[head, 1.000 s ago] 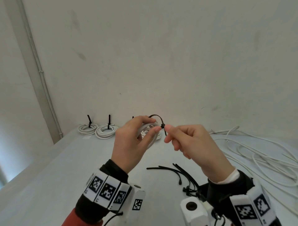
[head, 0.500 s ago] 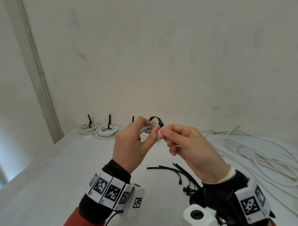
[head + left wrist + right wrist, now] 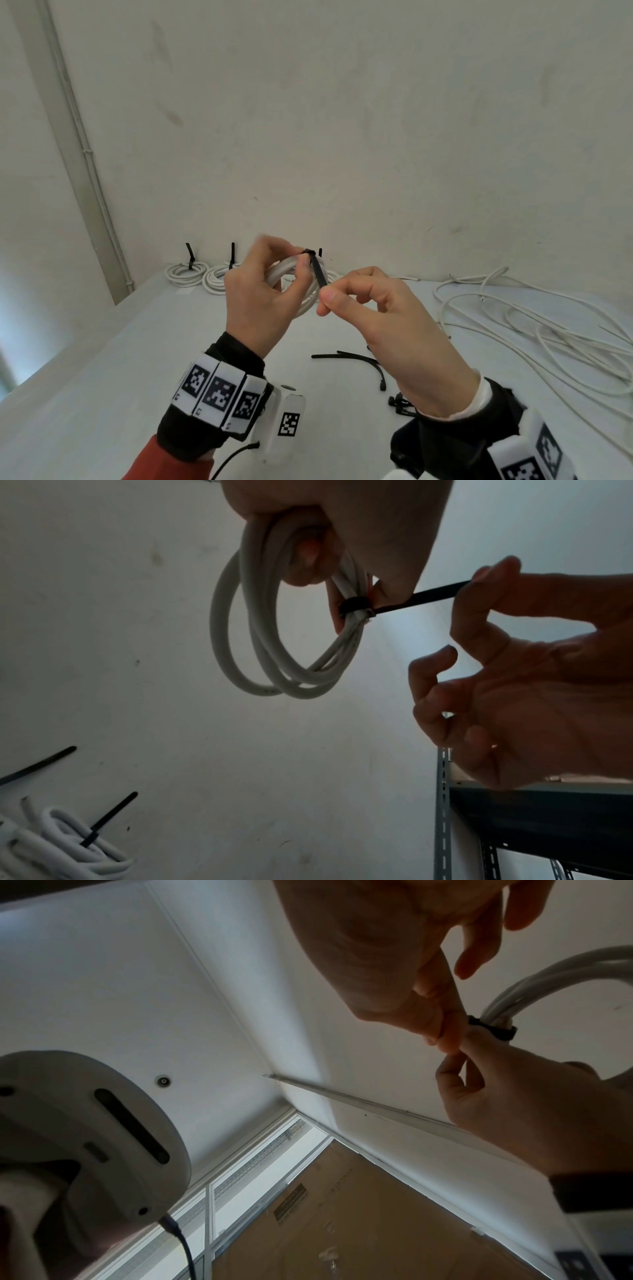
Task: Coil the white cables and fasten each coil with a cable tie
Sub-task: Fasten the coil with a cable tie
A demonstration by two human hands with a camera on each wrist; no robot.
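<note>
My left hand (image 3: pixel 294 260) holds a small white cable coil (image 3: pixel 289 270) up above the white table (image 3: pixel 137 342), fingers curled round its loops. A black cable tie (image 3: pixel 317 272) is wrapped snugly round the coil. My right hand (image 3: pixel 330 296) pinches the tie's tail between thumb and forefinger, just right of the coil. From the left wrist view the coil (image 3: pixel 240 642) hangs under the left hand, and the tie (image 3: pixel 428 593) runs taut to the right hand's fingers (image 3: pixel 479 588). In the right wrist view the tie's head (image 3: pixel 496 1030) sits on the bundled cable (image 3: pixel 548 974).
Two tied coils (image 3: pixel 186 272) (image 3: pixel 219 279) lie at the back left by the wall, another partly hidden behind my hands. Loose white cables (image 3: pixel 531 325) sprawl over the right side of the table. Spare black ties (image 3: pixel 359 359) lie near my right wrist.
The right hand has drawn the tie's tail down and to the right. The wide black loop above the coil has shrunk to a tight band. The left hand has kept hold of the coil.
</note>
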